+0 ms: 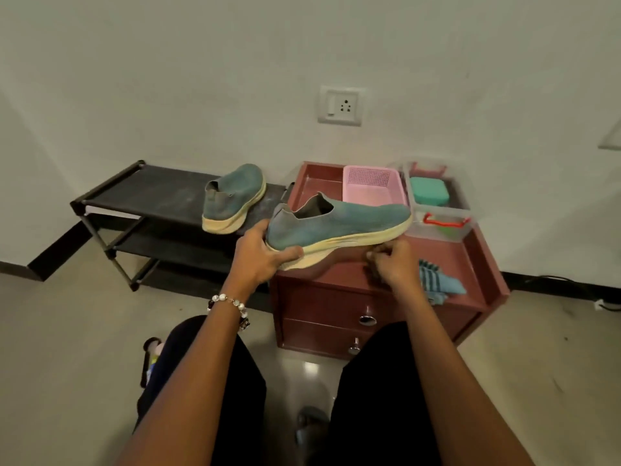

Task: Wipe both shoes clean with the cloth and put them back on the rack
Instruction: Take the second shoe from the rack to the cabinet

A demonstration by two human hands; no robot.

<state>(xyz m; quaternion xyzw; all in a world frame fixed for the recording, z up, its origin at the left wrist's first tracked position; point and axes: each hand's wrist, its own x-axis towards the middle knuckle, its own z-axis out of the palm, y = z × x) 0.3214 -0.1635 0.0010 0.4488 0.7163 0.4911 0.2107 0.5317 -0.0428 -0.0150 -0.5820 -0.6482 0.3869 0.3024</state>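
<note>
Two teal shoes, one in hand, one on the rack

The left hand (pixel 260 253) grips one shoe (pixel 339 227) by the heel above the red cabinet (pixel 376 304); the right hand (pixel 395 264), fingers curled, touches its sole beside the single cloth (pixel 440 280). The second shoe (pixel 233 200) sits atop the rack (pixel 141 193).

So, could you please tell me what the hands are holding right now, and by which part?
The left hand grips the raised shoe at its heel end, thumb under the sole. The right hand is curled beside the sole near the cloth; whether it pinches anything cannot be told.
</note>
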